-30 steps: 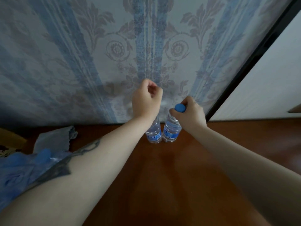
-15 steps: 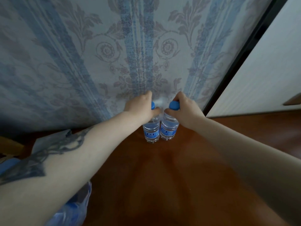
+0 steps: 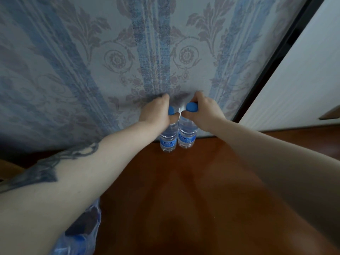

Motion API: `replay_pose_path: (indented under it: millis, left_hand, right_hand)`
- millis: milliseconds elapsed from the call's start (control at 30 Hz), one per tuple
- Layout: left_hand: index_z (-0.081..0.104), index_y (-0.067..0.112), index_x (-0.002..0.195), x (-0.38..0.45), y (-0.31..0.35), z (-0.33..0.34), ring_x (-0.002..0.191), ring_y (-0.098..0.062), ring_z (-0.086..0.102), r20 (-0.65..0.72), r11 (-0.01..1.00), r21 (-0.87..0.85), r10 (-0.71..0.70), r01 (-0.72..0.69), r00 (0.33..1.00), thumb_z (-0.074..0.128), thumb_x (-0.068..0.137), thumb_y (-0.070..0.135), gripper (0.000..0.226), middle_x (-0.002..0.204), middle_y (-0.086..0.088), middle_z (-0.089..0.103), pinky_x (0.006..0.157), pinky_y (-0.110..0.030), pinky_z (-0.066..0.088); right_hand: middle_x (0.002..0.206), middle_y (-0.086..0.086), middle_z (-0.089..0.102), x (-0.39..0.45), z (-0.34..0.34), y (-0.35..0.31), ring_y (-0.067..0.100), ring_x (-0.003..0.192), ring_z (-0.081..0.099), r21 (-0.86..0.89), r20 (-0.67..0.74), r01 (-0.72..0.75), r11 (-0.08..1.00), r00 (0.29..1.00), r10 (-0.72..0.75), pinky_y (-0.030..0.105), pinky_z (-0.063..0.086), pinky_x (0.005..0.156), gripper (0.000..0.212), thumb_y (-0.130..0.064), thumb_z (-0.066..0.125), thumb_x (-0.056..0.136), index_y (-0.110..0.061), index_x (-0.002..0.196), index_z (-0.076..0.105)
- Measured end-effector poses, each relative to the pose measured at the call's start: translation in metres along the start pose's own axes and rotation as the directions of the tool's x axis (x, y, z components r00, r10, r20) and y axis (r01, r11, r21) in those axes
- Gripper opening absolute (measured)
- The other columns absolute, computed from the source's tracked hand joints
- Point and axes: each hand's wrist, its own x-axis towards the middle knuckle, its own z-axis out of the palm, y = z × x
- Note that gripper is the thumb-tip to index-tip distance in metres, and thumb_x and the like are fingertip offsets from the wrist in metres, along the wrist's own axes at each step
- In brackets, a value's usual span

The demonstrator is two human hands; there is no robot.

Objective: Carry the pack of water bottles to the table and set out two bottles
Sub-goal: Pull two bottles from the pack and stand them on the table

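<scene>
Two small clear water bottles with blue caps and blue labels stand upright side by side at the far edge of the brown wooden table (image 3: 184, 190), close to the wall. My left hand (image 3: 156, 113) grips the neck and cap of the left bottle (image 3: 167, 138). My right hand (image 3: 201, 112) grips the cap of the right bottle (image 3: 187, 138). The plastic-wrapped pack of water bottles (image 3: 81, 234) lies at the lower left, mostly hidden under my left forearm.
A wall with blue and grey patterned wallpaper (image 3: 128, 61) rises right behind the bottles. A black door frame (image 3: 272, 65) and a white door (image 3: 303, 80) stand at the right.
My left hand came down from above the left bottle and closed on its cap. The view shifted closer to the wall, and the pack now sits lower in the frame.
</scene>
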Motion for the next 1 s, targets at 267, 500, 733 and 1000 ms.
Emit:
replay_pose_path:
  millis: [267, 500, 733, 1000]
  left_hand:
    - [0.044, 0.017, 0.086, -0.014, -0.008, 0.016, 0.069, -0.018, 0.048, -0.052, 0.984, -0.177, -0.008, -0.001, 0.999, 0.072, 0.072, 0.051, 0.046, 0.088, 0.001, 0.048, 0.056, -0.03, 0.035]
    - [0.06, 0.025, 0.096, -0.028, -0.022, 0.009, 0.074, -0.014, 0.059, 0.041, 0.958, -0.28, -0.056, 0.065, 0.998, 0.082, 0.06, 0.047, 0.047, 0.082, 0.012, 0.058, 0.058, -0.026, 0.042]
    - [0.057, 0.021, 0.09, -0.027, -0.014, 0.007, 0.071, -0.017, 0.057, 0.043, 0.96, -0.231, -0.155, 0.161, 0.987, 0.083, 0.062, 0.046, 0.045, 0.079, 0.007, 0.059, 0.056, -0.027, 0.036]
    - [0.051, 0.025, 0.082, -0.027, -0.006, 0.005, 0.069, -0.016, 0.056, 0.024, 0.962, -0.179, -0.203, 0.204, 0.979, 0.083, 0.06, 0.049, 0.045, 0.078, 0.009, 0.059, 0.05, -0.025, 0.032]
  right_hand:
    - [0.089, 0.002, 0.057, 0.0, 0.009, 0.021, 0.019, 0.073, 0.053, 0.025, -0.002, -0.031, 0.999, 1.0, 0.031, 0.028, 0.037, 0.059, 0.038, -0.036, 0.071, 0.081, -0.022, 0.097, 0.04]
    - [0.111, 0.002, 0.052, -0.006, 0.017, 0.025, 0.019, 0.084, 0.051, -0.084, -0.061, -0.072, 0.994, 0.996, 0.067, 0.034, 0.041, 0.067, 0.066, -0.06, 0.068, 0.071, -0.016, 0.114, 0.046]
    - [0.117, 0.007, 0.056, -0.009, 0.02, 0.026, 0.025, 0.09, 0.055, -0.09, -0.067, -0.111, 0.99, 0.992, 0.105, 0.033, 0.038, 0.068, 0.068, -0.058, 0.071, 0.07, -0.015, 0.118, 0.048]
    - [0.11, 0.005, 0.061, -0.006, 0.01, 0.025, 0.026, 0.097, 0.057, -0.098, 0.032, -0.015, 0.995, 0.999, 0.018, 0.034, 0.043, 0.073, 0.055, -0.044, 0.077, 0.071, -0.017, 0.114, 0.055]
